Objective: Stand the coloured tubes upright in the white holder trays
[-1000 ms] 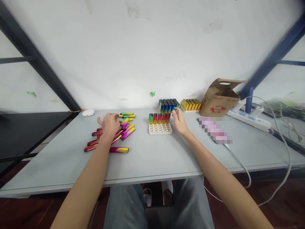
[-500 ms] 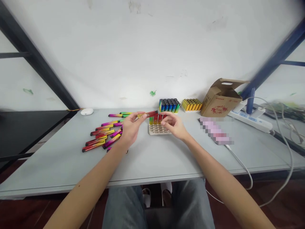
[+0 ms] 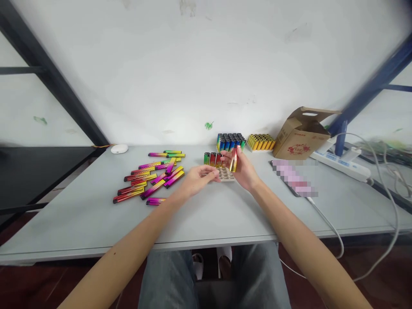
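Observation:
A lighter (image 3: 234, 160) with a shiny red-to-gold body is tilted in the fingers of my right hand (image 3: 246, 171), gold end down, above a pale tray of round holes (image 3: 228, 176). My left hand (image 3: 198, 182) is at the tray's left front, its fingers curled and thumb over the edge, covering that part of the tray. Several lighters (image 3: 213, 159), green and red with black tops, stand upright in the tray's back row. To the left, a loose group of metallic lighters (image 3: 152, 189) in red, gold, purple and green lies flat on the table.
Behind the tray stand a full block of blue-green lighters (image 3: 227, 143) and another of yellow ones (image 3: 262, 142). A cardboard box (image 3: 298, 139), a power strip (image 3: 343, 165) and a blurred phone (image 3: 294, 177) with its cable are at right. A white earbud case (image 3: 119, 149) sits back left.
The red-gold lighter has passed from my left hand to my right and turned from lying level to tilted upright. My left hand has come right and down to the tray.

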Demonstrator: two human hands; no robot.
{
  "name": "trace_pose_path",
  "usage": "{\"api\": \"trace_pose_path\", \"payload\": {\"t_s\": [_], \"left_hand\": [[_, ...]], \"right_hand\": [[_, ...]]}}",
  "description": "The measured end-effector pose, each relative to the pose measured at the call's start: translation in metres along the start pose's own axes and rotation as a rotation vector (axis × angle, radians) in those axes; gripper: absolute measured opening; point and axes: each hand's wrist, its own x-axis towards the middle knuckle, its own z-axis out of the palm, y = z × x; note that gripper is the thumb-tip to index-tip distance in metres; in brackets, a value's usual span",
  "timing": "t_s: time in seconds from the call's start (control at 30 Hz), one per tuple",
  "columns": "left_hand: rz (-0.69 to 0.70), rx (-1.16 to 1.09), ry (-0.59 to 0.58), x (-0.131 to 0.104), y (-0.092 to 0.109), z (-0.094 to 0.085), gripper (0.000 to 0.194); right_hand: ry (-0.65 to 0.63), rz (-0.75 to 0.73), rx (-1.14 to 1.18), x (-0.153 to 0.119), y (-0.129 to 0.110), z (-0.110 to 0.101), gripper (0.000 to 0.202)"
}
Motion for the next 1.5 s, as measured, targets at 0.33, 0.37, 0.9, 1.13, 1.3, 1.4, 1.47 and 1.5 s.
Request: {"api": "trace_pose_path", "payload": {"t_s": [0.33, 0.37, 0.9, 1.13, 1.3, 1.4, 1.47, 1.5], "left_hand": [[-0.031, 0.006, 0.059, 0.000, 0.008, -0.003, 0.040], [-0.033, 0.006, 0.057, 0.000, 0.007, -0.003, 0.040], [0.139, 0.404, 0.320, 0.005, 0.000, -0.014, 0.018], [0.161, 1.011, 0.372, 0.003, -0.017, -0.015, 0.037], [0.271, 1.027, 0.289, 0.004, -0.020, -0.015, 0.040], [0.271, 1.047, 0.290, 0.005, -0.023, -0.016, 0.045], [0.278, 1.085, 0.288, 0.007, -0.026, -0.018, 0.048], [0.275, 1.106, 0.281, 0.007, -0.028, -0.019, 0.050]], "right_hand": [[-0.167, 0.187, 0.153, 0.000, -0.010, -0.011, 0.042], [-0.180, 0.192, 0.153, 0.000, -0.010, -0.011, 0.043], [-0.092, 0.086, 0.140, -0.003, -0.007, -0.004, 0.038], [-0.151, 0.199, 0.204, -0.003, -0.012, -0.006, 0.053], [-0.141, 0.258, 0.204, 0.001, -0.006, -0.010, 0.047], [-0.122, 0.274, 0.213, 0.003, -0.003, -0.010, 0.044], [-0.118, 0.281, 0.204, 0.002, -0.002, -0.008, 0.041], [-0.118, 0.286, 0.196, 0.002, -0.002, -0.007, 0.040]]}}
